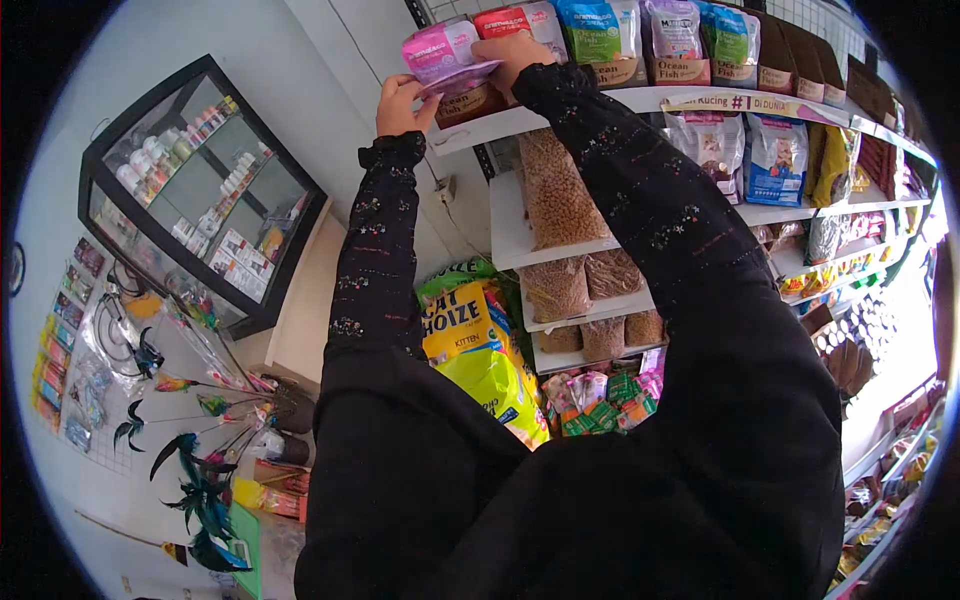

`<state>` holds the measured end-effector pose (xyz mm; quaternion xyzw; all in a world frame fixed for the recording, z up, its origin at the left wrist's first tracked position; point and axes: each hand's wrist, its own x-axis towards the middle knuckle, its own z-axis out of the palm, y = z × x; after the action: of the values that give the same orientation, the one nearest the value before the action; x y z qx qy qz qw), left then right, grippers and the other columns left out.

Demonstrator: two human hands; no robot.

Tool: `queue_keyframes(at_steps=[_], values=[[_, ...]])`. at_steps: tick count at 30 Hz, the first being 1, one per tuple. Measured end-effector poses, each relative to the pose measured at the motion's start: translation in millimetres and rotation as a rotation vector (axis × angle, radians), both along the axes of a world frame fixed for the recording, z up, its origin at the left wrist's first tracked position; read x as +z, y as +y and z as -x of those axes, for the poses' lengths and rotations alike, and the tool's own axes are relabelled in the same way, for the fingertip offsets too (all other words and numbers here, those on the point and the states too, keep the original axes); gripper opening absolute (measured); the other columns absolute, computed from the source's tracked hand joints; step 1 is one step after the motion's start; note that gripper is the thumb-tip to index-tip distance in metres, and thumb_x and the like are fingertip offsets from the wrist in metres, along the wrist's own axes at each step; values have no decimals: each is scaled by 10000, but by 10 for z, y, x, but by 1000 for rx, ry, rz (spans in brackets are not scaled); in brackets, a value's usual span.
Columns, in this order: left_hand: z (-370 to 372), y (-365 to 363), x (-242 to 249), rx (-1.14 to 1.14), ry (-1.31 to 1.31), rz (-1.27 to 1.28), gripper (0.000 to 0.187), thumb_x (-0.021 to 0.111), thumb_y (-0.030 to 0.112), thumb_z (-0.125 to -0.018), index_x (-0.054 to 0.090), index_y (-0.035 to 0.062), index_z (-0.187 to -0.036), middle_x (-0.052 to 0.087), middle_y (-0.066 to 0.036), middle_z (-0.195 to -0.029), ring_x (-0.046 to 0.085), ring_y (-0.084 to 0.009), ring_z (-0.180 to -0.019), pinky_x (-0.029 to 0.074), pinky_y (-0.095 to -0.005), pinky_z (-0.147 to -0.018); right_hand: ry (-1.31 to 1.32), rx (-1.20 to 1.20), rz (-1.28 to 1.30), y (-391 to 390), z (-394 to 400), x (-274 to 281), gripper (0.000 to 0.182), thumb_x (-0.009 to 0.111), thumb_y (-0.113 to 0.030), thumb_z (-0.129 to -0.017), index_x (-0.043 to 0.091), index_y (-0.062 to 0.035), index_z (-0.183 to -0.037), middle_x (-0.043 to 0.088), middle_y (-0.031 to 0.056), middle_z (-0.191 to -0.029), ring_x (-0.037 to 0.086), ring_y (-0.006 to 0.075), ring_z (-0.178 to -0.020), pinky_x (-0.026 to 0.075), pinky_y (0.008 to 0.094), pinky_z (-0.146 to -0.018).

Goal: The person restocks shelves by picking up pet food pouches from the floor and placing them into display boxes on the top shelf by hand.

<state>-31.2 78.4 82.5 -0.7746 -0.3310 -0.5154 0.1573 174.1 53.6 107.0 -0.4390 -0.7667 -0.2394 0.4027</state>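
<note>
Both arms up at the top shelf (640,100), far end of the scene. Left hand (400,100) pinching the near-left edge of a pink pouch (442,48), fingers closed on it, black embroidered sleeve (375,240) hanging down below. Right hand (512,50) clamped over the pouch's right side, pressing it against a brown box (470,103) sitting on the shelf. Pouch tilted, half off the shelf edge, up in the air between both hands. Right next to it, a row of Ocean Fish cat food bags (680,45) standing upright. Lower shelves stuffed with clear bags of kibble (555,200). Down near the floor, a yellow Cat Choize kitten bag (470,340). Off to the left, a glass display cabinet (200,190) and some feather cat toys (200,480).
</note>
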Motion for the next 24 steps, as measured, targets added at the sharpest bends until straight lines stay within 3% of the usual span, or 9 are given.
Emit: queue_keyframes(at_steps=[5,12,15,19,24], values=[[106,103,76,15,130,-35,281,674,283,-694,638,30,-813,508,-122,-934,534,-241,-853,447,-332,-727,100,6,62,74,54,57,222,609,-174,-705,638,-123,-919,618,127,-908,605,295,-818,505,407,-700],[221,226,166,-3,204,84,342,682,324,-693,636,24,-851,495,-152,-956,529,-260,-873,439,-343,-764,-248,-227,134,368,110,230,258,660,-243,-670,643,-179,-920,624,98,-901,604,283,-822,502,404,-707],[231,228,165,-28,225,134,343,662,272,-740,580,32,-971,537,-109,-978,556,-212,-891,460,-313,-744,-203,-101,93,316,40,192,265,665,-272,-666,647,-155,-902,626,102,-885,606,278,-816,501,397,-703],[241,305,239,-18,274,237,435,702,346,-671,583,3,-909,533,-147,-947,556,-241,-858,451,-301,-741,-162,-89,116,42,42,174,268,666,-287,-664,651,-134,-883,629,103,-866,609,272,-804,501,387,-695],[200,284,154,-67,50,321,516,720,338,-647,505,9,-981,581,-120,-882,578,-225,-827,454,-286,-729,-78,-86,16,-4,103,32,254,651,-274,-677,653,-124,-882,630,109,-863,612,272,-798,501,384,-689]])
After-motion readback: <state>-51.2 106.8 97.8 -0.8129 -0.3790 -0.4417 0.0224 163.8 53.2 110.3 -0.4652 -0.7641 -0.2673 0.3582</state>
